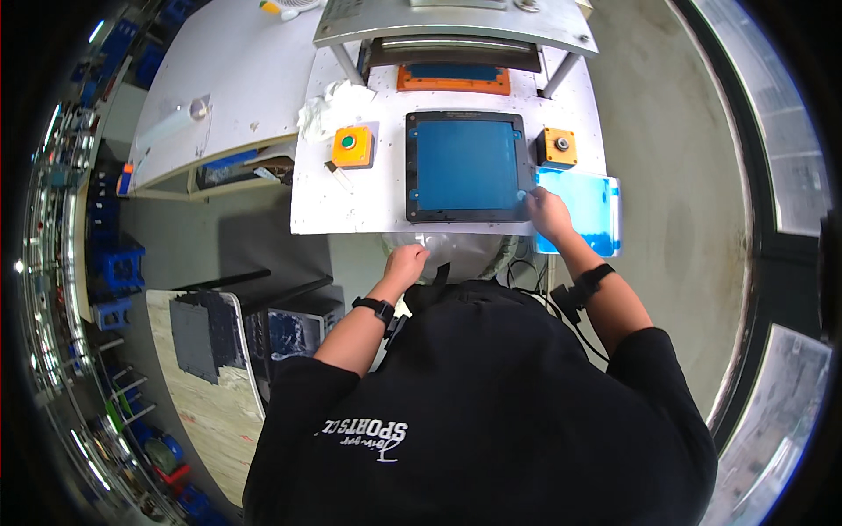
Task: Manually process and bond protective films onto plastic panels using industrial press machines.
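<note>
1. The right hand (550, 217) has bent fingers at the lower right corner of the flat blue sheet (465, 167); I cannot tell whether they pinch it. An uneven pull there could crease the sheet.
2. The left hand (406, 265) has curled fingers beside the clear plastic bag (458, 249); whether they are closed on something, I cannot tell. They could snag the plastic.
3. The sheet lies in the black rectangular frame (465, 216), on the white surface (351, 206). A sideways tug could shift the frame.
4. The bright blue shallow tray (574, 210) is just beside the right hand; a careless wrist could knock it.
</note>
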`<state>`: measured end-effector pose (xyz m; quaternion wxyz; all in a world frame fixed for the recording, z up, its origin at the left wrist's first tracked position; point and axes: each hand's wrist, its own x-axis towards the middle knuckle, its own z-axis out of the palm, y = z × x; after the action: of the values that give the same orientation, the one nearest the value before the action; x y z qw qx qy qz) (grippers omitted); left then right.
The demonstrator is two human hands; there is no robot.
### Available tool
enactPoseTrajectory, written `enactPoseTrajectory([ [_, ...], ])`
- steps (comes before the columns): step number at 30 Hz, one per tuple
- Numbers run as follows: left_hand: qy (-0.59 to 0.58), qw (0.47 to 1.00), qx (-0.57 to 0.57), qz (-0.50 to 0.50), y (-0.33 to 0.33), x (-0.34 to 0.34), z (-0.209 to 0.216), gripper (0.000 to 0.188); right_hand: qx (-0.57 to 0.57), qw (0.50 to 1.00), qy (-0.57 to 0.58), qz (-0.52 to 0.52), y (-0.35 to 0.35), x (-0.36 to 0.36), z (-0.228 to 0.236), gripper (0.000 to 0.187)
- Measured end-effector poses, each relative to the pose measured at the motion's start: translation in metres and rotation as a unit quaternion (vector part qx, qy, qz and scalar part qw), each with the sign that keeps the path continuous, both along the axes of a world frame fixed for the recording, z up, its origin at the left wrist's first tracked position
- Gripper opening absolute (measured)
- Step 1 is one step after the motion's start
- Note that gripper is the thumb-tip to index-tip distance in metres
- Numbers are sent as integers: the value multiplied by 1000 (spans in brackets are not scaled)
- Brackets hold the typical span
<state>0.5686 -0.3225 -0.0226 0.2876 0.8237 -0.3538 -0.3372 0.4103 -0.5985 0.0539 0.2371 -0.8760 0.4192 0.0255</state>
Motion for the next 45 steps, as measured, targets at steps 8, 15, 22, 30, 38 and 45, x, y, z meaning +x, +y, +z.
enactPoseTrajectory([
  [8,20,985,123,116,7,-8,-101,33,233,967,-99,28,-13,-44,29,29],
  [15,65,958,30,277,85,20,-56,33,198,970,-135,27,-8,-11,62,24],
  [22,-463,759,-114,443,253,107,140,12,231,939,-239,93,18,53,65,23],
  [30,-390,750,209,492,411,105,179,79,260,875,-340,226,89,127,85,19],
  [38,-355,785,271,429,411,120,147,68,231,895,-289,247,97,127,86,19],
  [45,-397,774,254,423,429,129,113,45,272,904,-265,198,89,117,84,20],
])
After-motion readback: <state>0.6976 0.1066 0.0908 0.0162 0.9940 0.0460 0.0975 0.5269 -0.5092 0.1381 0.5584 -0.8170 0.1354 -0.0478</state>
